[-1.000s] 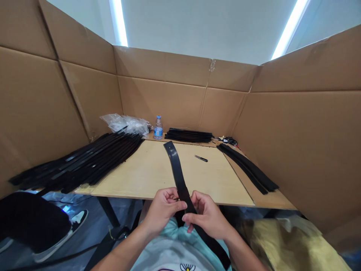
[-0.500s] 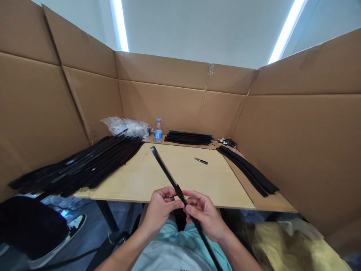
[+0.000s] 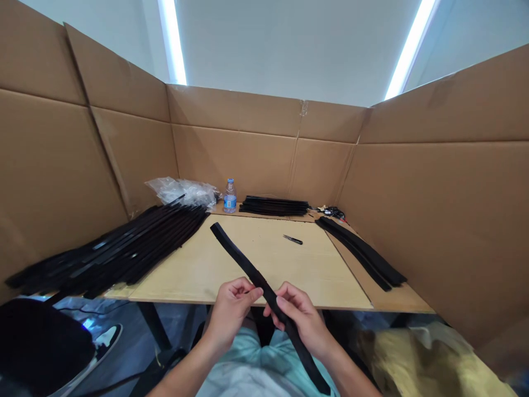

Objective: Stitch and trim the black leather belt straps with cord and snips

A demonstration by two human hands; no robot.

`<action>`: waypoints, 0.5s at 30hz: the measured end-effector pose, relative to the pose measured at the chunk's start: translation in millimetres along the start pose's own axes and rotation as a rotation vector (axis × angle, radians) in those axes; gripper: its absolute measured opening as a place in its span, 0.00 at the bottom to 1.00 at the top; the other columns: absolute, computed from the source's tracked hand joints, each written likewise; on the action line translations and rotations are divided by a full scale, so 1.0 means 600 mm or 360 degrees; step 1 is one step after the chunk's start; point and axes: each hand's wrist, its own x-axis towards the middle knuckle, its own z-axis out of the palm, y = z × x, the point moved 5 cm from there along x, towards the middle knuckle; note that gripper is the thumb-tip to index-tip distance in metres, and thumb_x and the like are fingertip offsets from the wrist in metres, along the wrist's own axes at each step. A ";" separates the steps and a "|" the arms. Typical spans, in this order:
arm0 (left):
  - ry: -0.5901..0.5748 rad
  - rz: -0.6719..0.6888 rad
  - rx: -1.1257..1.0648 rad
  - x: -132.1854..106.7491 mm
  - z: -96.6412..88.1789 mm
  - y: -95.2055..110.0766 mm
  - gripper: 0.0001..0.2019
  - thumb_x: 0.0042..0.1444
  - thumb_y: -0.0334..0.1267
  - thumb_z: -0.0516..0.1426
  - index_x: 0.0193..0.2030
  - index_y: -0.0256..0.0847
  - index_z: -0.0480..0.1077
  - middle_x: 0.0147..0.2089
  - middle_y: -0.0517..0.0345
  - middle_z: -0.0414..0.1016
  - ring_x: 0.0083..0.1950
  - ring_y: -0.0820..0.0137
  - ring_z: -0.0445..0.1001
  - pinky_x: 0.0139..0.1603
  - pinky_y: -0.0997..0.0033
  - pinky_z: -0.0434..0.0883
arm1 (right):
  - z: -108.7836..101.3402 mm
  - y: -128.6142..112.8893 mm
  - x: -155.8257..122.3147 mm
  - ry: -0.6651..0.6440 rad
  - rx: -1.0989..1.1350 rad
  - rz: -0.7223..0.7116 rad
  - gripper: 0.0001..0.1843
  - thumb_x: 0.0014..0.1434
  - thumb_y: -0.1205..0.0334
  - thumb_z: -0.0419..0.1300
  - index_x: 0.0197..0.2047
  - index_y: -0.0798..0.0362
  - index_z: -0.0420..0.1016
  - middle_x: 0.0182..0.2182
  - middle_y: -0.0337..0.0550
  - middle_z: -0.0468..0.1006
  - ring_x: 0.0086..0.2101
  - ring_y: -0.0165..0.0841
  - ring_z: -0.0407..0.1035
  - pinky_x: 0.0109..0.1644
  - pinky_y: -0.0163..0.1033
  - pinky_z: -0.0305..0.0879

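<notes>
A long, flat black strip [image 3: 237, 255] slants across in front of me, its far end over the table and its near end over my lap. My right hand [image 3: 300, 314] is closed around it just below the middle, thumb on top and fingers curled beneath. At the strip's left edge, my left hand [image 3: 235, 309] pinches with thumb and forefinger; a darker, rougher patch shows on the strip just above there. Both hands are at the table's front edge. Some fingertips are hidden behind the strip. Small black-handled snips [image 3: 293, 239] lie on the table beyond.
A large pile of black strips [image 3: 124, 253] covers the left side. At the back are clear plastic bags [image 3: 182, 192], a water bottle [image 3: 230, 196], a stack of strips [image 3: 273, 206] and some cables [image 3: 332, 212]. Wider black strips [image 3: 363, 251] lie right. Cardboard walls [image 3: 231, 132] enclose the table [image 3: 182, 275].
The strip has been turned from its narrow edge to show its broad face. My left hand has shifted slightly left, to the strip's edge. The view has moved a little.
</notes>
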 end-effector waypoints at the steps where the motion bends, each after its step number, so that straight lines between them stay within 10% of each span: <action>1: -0.0009 0.0013 -0.0005 0.000 0.001 0.002 0.21 0.36 0.48 0.69 0.18 0.37 0.62 0.13 0.71 0.55 0.15 0.83 0.50 0.16 0.81 0.49 | -0.002 0.001 0.000 0.0017 -0.0015 -0.0010 0.19 0.58 0.47 0.62 0.33 0.56 0.66 0.27 0.44 0.77 0.22 0.23 0.63 0.24 0.28 0.58; 7: -0.0350 -0.0003 -0.0084 -0.003 0.021 0.011 0.19 0.30 0.39 0.72 0.29 0.35 0.73 0.31 0.55 0.77 0.35 0.66 0.74 0.35 0.72 0.70 | -0.011 0.011 -0.002 0.0096 -0.0226 -0.0016 0.22 0.49 0.53 0.70 0.44 0.54 0.73 0.34 0.42 0.76 0.35 0.31 0.69 0.37 0.34 0.67; 15: -0.0327 -0.0089 -0.0019 -0.007 0.013 -0.012 0.17 0.36 0.43 0.70 0.22 0.34 0.69 0.21 0.59 0.72 0.21 0.73 0.69 0.23 0.76 0.63 | -0.003 0.012 -0.009 -0.0027 -0.0257 0.0221 0.25 0.48 0.50 0.69 0.31 0.51 0.56 0.21 0.32 0.73 0.15 0.24 0.64 0.16 0.26 0.60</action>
